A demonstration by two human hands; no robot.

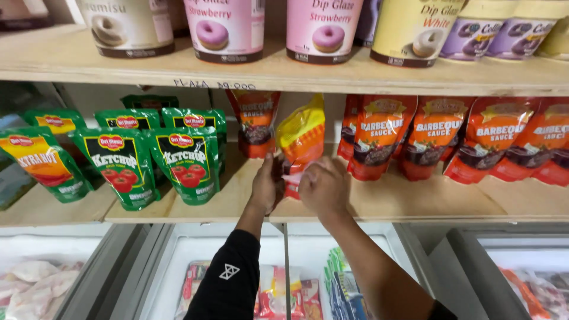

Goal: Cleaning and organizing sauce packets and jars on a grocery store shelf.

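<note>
Hands meet at the front edge of the wooden shelf point(379, 198): left hand point(266, 185) and right hand point(323, 187) both closed around the base of 1 yellow-orange sauce pouch point(302, 135), which stands tilted. Green ketchup pouches point(151, 160) stand left of it, red barbecue sauce pouches point(432, 142) right of it. Bare shelf board lies open right of the hands, in front of the red pouches.

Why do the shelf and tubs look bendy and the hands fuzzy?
Head view: the wide lens curves the pale wooden shelf and tilts the round glaze tubs; the left hand and right hand smear slightly, like the orange-yellow sauce pouch; lighting is soft.
</note>
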